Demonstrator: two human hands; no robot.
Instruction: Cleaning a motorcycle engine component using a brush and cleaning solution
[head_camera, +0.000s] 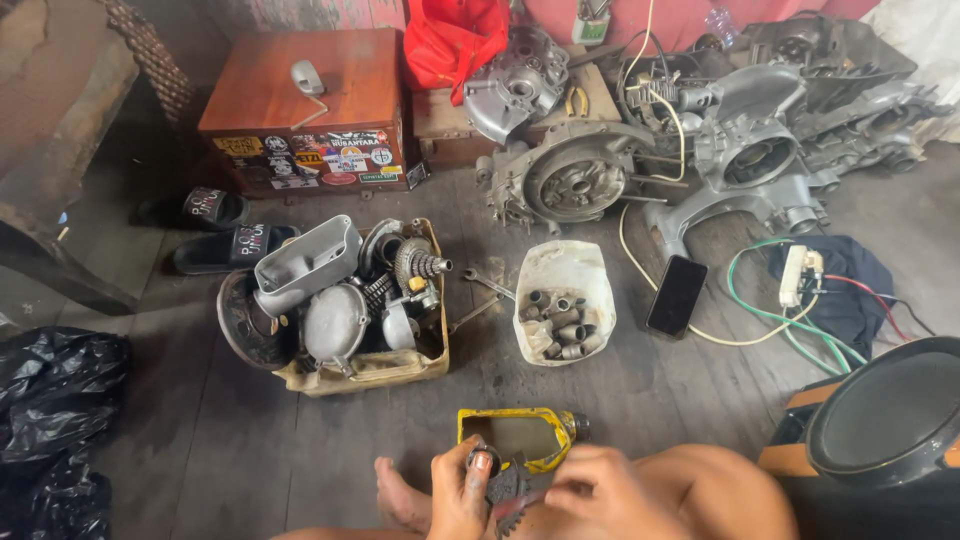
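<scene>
My left hand (460, 492) and my right hand (600, 492) meet at the bottom centre, over my bare legs. Together they grip a small dark toothed gear part (507, 492); my left thumb and fingers also pinch a round metal piece at its top. Just beyond my hands lies a cut-open yellow oil jug (520, 432) on the wooden floor. My bare foot (398, 497) rests to the left of my hands.
A cardboard box (365, 368) of metal engine parts sits at centre left. A white cut jug (563, 272) holds several sockets. A phone (677, 294), cables, engine casings (580, 180), a wooden chest (300, 95), sandals, black bags (55, 400) and a black drum (890, 415) surround me.
</scene>
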